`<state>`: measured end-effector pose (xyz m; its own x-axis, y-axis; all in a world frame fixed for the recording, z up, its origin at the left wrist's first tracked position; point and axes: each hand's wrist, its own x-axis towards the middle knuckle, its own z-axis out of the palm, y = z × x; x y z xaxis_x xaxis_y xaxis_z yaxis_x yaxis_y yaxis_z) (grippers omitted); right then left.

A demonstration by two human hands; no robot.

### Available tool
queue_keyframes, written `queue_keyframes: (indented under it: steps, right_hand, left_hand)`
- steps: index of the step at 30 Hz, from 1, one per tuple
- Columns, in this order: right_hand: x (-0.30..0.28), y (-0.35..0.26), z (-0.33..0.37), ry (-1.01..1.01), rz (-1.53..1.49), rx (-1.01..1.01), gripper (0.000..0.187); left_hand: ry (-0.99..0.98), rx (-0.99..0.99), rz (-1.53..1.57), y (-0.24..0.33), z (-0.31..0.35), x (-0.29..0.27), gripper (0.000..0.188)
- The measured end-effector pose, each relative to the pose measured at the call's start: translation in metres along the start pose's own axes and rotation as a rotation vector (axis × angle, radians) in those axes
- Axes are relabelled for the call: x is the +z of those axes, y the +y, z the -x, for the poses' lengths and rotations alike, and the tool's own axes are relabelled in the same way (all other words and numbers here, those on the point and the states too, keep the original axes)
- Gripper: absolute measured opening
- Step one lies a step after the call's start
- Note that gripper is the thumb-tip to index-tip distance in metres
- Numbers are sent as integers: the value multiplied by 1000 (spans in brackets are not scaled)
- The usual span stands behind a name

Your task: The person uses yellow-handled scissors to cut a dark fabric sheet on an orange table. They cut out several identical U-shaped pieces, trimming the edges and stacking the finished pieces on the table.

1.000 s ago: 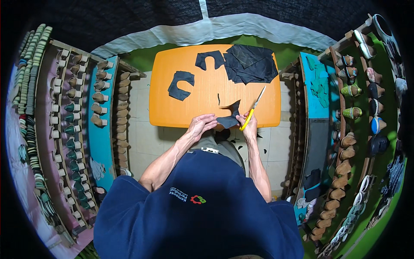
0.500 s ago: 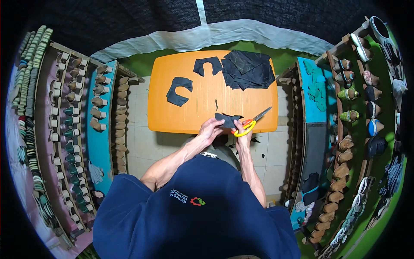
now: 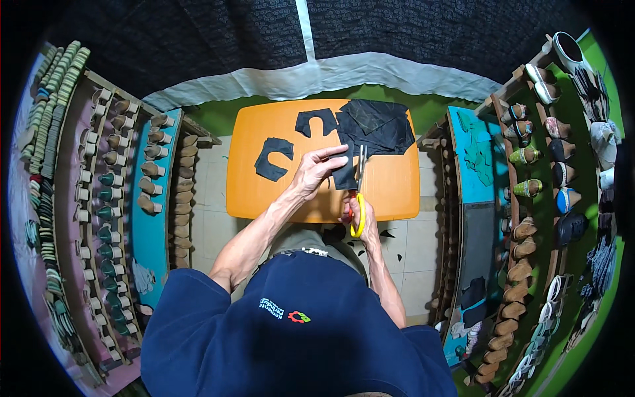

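My left hand (image 3: 316, 173) grips a dark piece of cloth (image 3: 344, 177) by its upper left edge, fingers pointing right. The piece hangs over the near middle of the orange table (image 3: 264, 205). In my right hand (image 3: 368, 223) are scissors (image 3: 358, 217) with yellow and red handles. Their blades point away from me, slightly apart, along the right edge of the cloth. Whether the cloth lies between the blades is hard to see. Two U-shaped dark pieces (image 3: 272, 159) lie on the left and far middle of the table.
A pile of dark cloth (image 3: 380, 126) covers the far right of the table. Shelves with shoe lasts (image 3: 151, 172) stand at my left; shelves of shoes (image 3: 529, 188) and more lasts stand at my right. Small dark scraps (image 3: 388, 233) lie on the tiled floor.
Both hands have moved away from me over the table, carrying the cloth and scissors. The scissors have turned from pointing right to pointing ahead, alongside the cloth, which now hangs lengthwise.
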<state>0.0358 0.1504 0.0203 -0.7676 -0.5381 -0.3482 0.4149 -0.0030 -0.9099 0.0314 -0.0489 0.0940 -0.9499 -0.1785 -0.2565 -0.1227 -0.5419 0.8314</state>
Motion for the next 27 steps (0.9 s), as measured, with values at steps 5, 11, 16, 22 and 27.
queue_keyframes:
  steps: [5,11,16,22,27]
  right_hand:
    - [11,-7,10,-10,72,-10,47]
    - [9,-9,14,46,187,3,51]
    - [8,-15,17,89,245,-29,49]
    - [8,-15,16,139,221,4,50]
    - [7,-13,16,114,177,11,51]
  left_hand:
    - [45,72,-69,-8,-4,8,45]
    - [15,61,-115,-22,-8,4,43]
    - [10,35,-137,-27,-6,7,44]
    - [22,37,-141,-30,-7,5,45]
    - [9,28,-114,-26,-6,4,45]
